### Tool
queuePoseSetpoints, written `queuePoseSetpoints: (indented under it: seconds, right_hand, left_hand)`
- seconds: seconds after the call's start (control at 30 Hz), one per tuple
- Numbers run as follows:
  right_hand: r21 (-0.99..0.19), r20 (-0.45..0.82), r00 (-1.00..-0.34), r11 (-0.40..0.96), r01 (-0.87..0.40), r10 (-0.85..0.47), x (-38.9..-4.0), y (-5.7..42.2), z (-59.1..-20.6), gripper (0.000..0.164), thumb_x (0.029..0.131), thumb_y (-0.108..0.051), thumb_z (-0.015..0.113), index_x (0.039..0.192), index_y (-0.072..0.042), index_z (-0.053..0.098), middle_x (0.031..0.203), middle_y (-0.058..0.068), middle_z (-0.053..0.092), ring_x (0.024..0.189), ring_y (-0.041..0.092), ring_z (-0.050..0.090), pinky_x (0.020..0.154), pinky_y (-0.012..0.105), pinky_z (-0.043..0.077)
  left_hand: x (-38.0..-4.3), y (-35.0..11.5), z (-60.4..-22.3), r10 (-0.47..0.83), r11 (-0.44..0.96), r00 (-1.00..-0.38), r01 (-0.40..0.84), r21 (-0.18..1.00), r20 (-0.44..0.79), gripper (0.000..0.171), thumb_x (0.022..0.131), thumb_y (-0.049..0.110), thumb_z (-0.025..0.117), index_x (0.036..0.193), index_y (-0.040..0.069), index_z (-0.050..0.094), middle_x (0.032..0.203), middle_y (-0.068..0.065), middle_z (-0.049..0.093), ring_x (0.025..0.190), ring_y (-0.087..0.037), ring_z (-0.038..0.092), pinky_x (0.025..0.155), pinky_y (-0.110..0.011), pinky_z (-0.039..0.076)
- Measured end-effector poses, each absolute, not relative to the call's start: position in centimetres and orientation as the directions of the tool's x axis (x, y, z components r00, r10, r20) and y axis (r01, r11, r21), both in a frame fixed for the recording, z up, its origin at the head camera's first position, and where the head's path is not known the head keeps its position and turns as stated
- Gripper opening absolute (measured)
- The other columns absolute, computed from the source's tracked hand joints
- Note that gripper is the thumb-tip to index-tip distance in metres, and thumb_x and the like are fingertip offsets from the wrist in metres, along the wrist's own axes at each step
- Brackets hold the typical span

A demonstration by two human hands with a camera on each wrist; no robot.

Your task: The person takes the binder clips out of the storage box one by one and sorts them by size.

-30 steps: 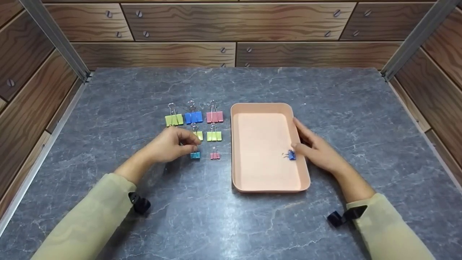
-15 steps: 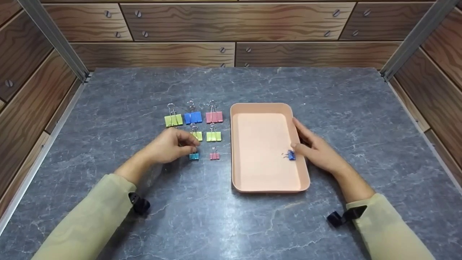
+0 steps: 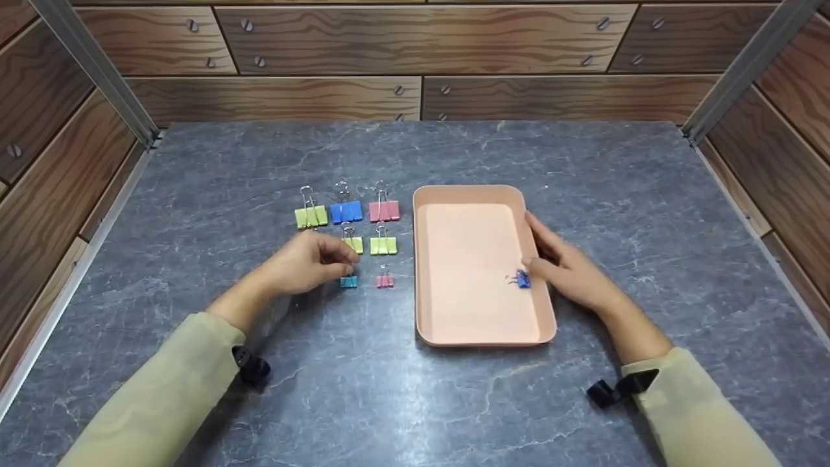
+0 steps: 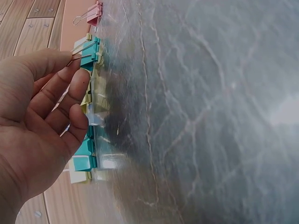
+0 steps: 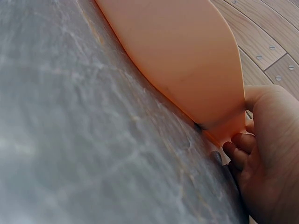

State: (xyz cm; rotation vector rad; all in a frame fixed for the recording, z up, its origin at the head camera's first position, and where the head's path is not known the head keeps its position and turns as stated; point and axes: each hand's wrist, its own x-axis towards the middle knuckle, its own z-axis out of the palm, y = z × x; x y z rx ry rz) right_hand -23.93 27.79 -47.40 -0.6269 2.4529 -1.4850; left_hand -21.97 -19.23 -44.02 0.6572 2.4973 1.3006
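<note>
My left hand [image 3: 311,263] pinches the wire handles of a small teal binder clip [image 4: 89,55] between thumb and forefinger, with the other fingers loosely bent. In the head view that teal clip stands at the table surface, left of a small pink binder clip [image 3: 385,281]. My right hand [image 3: 570,269] grips the right wall of a peach tray [image 3: 420,272], thumb over the rim and fingers outside. A small blue binder clip [image 3: 523,279] lies inside the tray, close to the right thumb.
Behind the left hand stand two yellow-green clips, one partly hidden and the other a medium clip [image 3: 383,245]. Farther back are large green [image 3: 311,216], blue [image 3: 346,211] and pink [image 3: 384,211] binder clips. Wood-patterned walls [image 3: 415,39] surround the grey marbled table [image 3: 415,402].
The teal clip has shifted slightly down and left in the head view, early in the span. My right hand, the tray and the other clips hold their places.
</note>
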Motion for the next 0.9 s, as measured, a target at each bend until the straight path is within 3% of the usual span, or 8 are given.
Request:
queuePoseSetpoints:
  seconds: [0.57, 0.9]
  right_hand:
    - [-0.882, 0.040, -0.889, 0.402, -0.246, -0.456, -23.9, 27.8, -47.4, 0.079, 0.107, -0.022, 0.065, 0.171, -0.019, 0.019, 0.174, 0.010, 0.021, 0.157, 0.029, 0.026, 0.116, 0.011, 0.025]
    - [-0.882, 0.037, -0.891, 0.405, -0.243, -0.453, -23.9, 27.8, -47.3, 0.079, 0.107, -0.022, 0.065, 0.171, -0.020, 0.019, 0.174, 0.011, 0.022, 0.157, 0.031, 0.027, 0.116, 0.011, 0.026]
  left_hand:
    - [-21.9, -19.3, -44.2, 0.490, 0.508, -0.871, 0.260, 0.821, -0.027, 0.015, 0.096, 0.003, 0.075, 0.110, 0.001, 0.079, 0.104, -0.009, 0.079, 0.090, -0.020, 0.069, 0.079, -0.026, 0.057]
    - [-21.8, -19.6, -42.9, 0.411, 0.516, -0.911, 0.259, 0.816, 0.029, 0.018, 0.096, 0.006, 0.075, 0.112, -0.001, 0.079, 0.100, -0.008, 0.077, 0.091, -0.018, 0.066, 0.080, -0.028, 0.054]
